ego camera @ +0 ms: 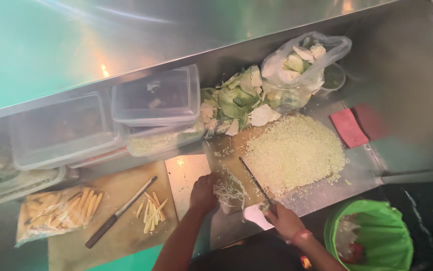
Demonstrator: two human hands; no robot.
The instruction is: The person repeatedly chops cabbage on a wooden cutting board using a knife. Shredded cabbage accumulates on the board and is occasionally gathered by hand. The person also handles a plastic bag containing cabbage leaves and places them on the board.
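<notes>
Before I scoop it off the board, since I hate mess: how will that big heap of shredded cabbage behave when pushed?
The heap of shredded cabbage is loose fine shreds, so it would likely spread and scatter rather than slide as one mass. It looks light for its bulk. Stray bits already lie on the steel counter at its edge, so more may spill there.

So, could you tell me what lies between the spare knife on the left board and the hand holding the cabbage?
In the head view, cut baby corn strips lie between the spare knife and the left hand.
</notes>
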